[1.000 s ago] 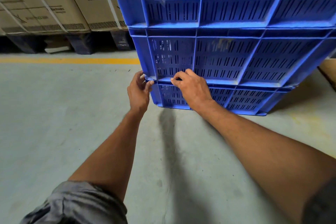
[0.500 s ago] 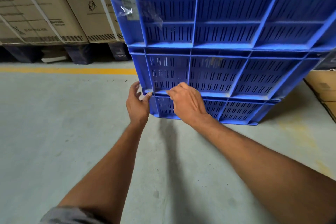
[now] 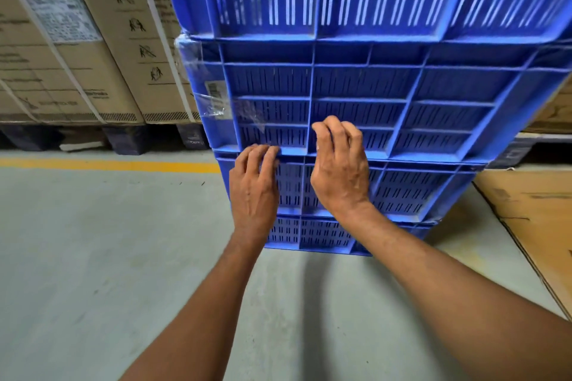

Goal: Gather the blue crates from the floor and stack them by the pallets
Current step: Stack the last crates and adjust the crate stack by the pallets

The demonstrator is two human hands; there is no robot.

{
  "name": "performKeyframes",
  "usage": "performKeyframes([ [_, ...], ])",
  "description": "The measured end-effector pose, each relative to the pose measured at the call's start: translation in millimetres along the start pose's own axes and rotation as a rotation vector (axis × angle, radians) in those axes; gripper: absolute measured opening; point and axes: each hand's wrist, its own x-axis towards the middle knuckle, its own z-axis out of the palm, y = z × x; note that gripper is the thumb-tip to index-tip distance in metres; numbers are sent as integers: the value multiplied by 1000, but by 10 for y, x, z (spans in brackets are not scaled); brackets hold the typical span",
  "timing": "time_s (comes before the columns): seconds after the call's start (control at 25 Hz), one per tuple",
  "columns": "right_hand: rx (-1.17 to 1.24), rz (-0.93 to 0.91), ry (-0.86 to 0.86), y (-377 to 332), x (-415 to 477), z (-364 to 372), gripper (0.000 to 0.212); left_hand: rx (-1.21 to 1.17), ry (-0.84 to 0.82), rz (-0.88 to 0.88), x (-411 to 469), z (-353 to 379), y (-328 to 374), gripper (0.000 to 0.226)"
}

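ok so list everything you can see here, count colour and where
blue slotted plastic crates: at least four in view, blue, stacked in one pile on the floor at centre; the top runs out of frame
clear plastic label sleeve: one, transparent with a white tag, on the left edge of a middle crate
strapped brown cardboard cartons: several, brown with white straps, upper left, on dark pallets
dark pallets: count unclear, dark, under the cartons
flat cardboard sheet: one, brown, on the floor at right
yellow floor line: one, yellow, across the grey concrete floor at left
left hand: one, fingers at a crate rim
right hand: one, fingers curled against the crate wall; grip unclear
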Motion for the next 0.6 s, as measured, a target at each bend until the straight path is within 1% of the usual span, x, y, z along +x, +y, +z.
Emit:
performKeyframes([
  [0.08, 26, 26, -84, -40, 48, -124, 53, 21, -40, -4, 37, -94, 68, 22],
  [0.12, 46, 19, -128, -43, 63, -197, 54, 40, -60, -12, 96, -192, 126, 22],
  [0.16, 61, -13, -149, -22, 109, -304, 52, 51, -64, -8, 215, -320, 189, 24],
  [0.2, 74, -62, -147, 8, 180, -436, 49, 42, -29, 7, 369, -467, 256, 24],
  [0.28, 59, -143, -45, 53, 494, -715, 47, 8, 119, 58, 839, -760, 356, 20],
  [0.36, 25, -128, 123, 100, 913, -919, 46, 13, 220, 90, 1351, -965, 458, 29],
  [0.4, 25, -95, 170, 107, 1061, -981, 44, 31, 228, 109, 1499, -1010, 519, 32],
  [0.48, 27, -44, 145, 143, 1158, -990, 45, 29, 197, 112, 1521, -956, 590, 34],
  [0.6, -10, -152, 44, 286, 1061, -920, 55, 54, 141, 121, 1352, -814, 498, 38],
])
